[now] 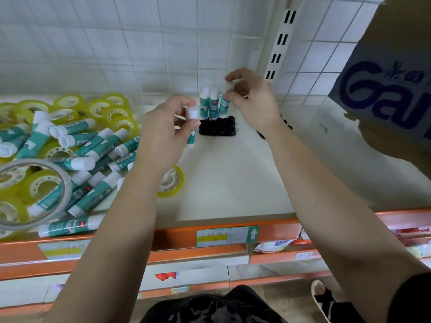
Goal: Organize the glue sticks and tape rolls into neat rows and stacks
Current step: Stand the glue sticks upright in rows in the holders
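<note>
So the black tray (217, 126) sits at the back of the shelf (233, 178), with three glue sticks (209, 104) standing in its rear row. The left hand (161, 134) is just left of the tray, thumb and fingertips curled round one more glue stick (192, 114), held upright. The right hand (254, 101) is over the tray's right rear corner, pinching the cap of the rightmost stick (224, 106). The loose glue sticks (93, 145) and yellow tape rolls (112, 110) are heaped well left of the tray.
</note>
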Tool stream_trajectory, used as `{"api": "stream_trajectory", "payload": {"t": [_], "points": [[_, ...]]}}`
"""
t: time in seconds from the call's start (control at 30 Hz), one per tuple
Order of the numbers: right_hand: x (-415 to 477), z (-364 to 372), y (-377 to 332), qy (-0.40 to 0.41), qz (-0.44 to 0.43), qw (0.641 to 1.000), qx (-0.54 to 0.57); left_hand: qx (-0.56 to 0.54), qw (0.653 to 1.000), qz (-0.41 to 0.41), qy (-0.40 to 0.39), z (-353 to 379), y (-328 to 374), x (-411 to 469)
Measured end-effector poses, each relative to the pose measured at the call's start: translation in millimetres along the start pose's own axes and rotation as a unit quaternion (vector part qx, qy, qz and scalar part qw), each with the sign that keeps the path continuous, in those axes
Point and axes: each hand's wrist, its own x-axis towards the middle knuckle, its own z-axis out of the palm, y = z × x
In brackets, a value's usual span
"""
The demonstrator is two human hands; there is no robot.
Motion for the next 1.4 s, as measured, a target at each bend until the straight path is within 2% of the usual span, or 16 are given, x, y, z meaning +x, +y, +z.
{"api": "stream_trajectory", "payload": {"t": [1.03, 1.23, 1.4], "points": [[1.7, 7.7, 12.8, -0.037, -0.058, 0.996, -0.050, -0.002, 1.000, 0.001, 0.001, 2.1, -0.4, 2.1], [0.3, 10.1, 13.1, -0.044, -0.039, 0.998, -0.009, -0.031, 0.999, -0.027, -0.002, 3.4, -2.1, 0.7], [-1.1, 11.2, 14.6, -0.038, -0.025, 0.999, -0.027, -0.063, 0.997, -0.039, -0.001, 2.7, -3.5, 0.3]]}}
